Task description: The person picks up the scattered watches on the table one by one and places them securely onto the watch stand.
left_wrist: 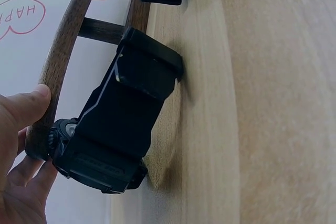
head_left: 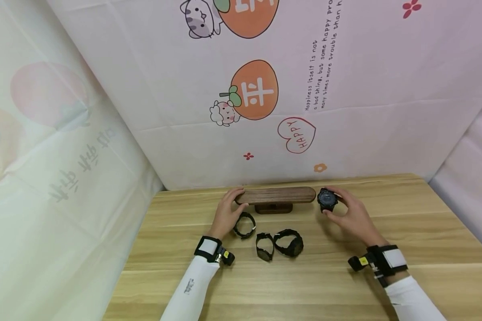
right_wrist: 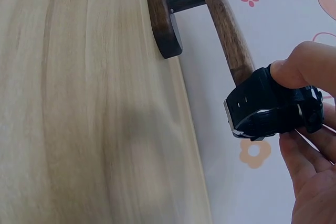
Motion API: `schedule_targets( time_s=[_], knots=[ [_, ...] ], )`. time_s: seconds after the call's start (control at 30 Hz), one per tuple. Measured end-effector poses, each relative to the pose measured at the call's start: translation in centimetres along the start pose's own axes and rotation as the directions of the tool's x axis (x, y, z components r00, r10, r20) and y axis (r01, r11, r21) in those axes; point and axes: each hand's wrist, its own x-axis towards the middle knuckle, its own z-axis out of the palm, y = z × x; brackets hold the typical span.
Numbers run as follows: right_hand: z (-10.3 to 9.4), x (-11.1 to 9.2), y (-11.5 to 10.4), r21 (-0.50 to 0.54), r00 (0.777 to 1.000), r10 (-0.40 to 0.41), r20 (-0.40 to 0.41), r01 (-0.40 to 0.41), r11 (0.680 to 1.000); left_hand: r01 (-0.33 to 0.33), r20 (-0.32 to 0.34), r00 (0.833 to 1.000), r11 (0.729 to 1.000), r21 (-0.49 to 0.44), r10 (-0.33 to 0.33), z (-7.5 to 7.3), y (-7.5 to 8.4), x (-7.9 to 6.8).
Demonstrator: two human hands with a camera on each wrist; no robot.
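A dark wooden watch stand (head_left: 277, 195), with a horizontal bar on a short post and base, stands at the back of the table. My left hand (head_left: 226, 214) grips the bar's left end between thumb and fingers. At the bar's right end, my right hand (head_left: 353, 218) pinches a black digital watch (head_left: 327, 199), its strap closed in a loop. In the right wrist view this watch (right_wrist: 268, 103) meets the bar's tip; I cannot tell whether the tip is inside the loop. Just below my left hand, another black watch (left_wrist: 121, 108) stands on its side.
Two more looped black watches lie on the table in front of the stand: a slim one (head_left: 263, 254) and a bulkier one (head_left: 295, 246) beside it. The wood-grain table (head_left: 305, 290) ends at a printed white cloth wall (head_left: 209, 156) close behind the stand.
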Motion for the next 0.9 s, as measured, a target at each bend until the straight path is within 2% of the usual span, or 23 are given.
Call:
schedule_targets(
  time_s=[0.7, 0.9],
  knots=[
    [0.5, 0.8, 0.8, 0.056, 0.999, 0.04, 0.022, -0.041, 0.998, -0.02, -0.019, 1.0, 1.0, -0.006, 0.02, 0.1, -0.2, 0.0],
    [0.6, 1.3, 0.8, 0.036, 0.997, 0.068, 0.039, -0.069, 0.997, -0.02, -0.02, 1.0, 1.0, -0.012, 0.02, 0.0, -0.2, 0.1]
  ],
)
